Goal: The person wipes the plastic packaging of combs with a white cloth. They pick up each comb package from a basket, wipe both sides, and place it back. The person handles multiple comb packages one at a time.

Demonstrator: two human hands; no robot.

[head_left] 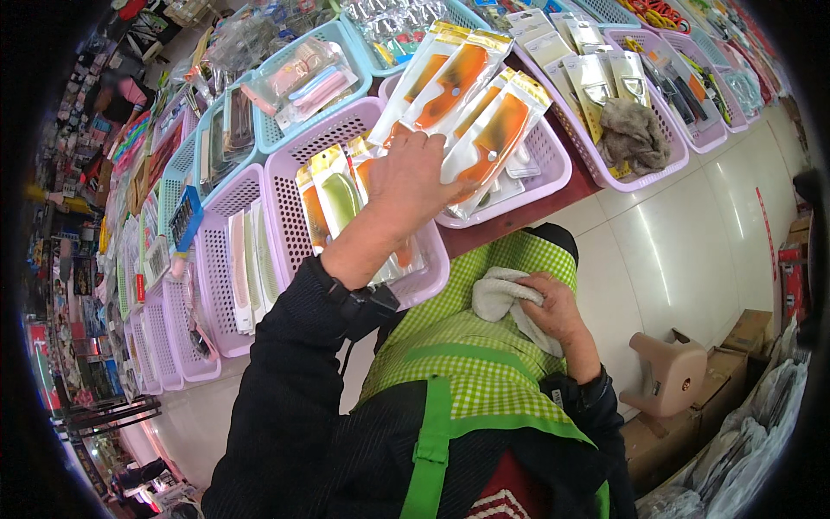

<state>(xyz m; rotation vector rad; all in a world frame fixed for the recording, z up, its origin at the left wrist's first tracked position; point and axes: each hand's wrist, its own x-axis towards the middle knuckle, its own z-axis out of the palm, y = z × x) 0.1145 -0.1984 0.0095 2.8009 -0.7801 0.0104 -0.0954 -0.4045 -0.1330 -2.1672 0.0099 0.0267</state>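
Note:
My left hand point(408, 183) is over the lower ends of clear packets holding orange combs point(450, 84). Its fingers bend onto one packet, and its thumb lies against another packaged comb point(493, 138) to the right; the fingertips are partly hidden. These packets lean in a purple basket point(553, 177). More combs, including a green one point(340, 195), fill the nearer purple basket point(430, 285) under my left wrist. My right hand point(553, 307) is closed around a whitish cloth point(501, 296) above my lap.
Blue and purple baskets line the display, among them one with long pale packets point(251, 268) and a blue one with pink items point(303, 82). A brownish furry cloth point(634, 134) lies on packets at right. A beige stool point(664, 372) and cardboard boxes point(722, 385) stand on the floor.

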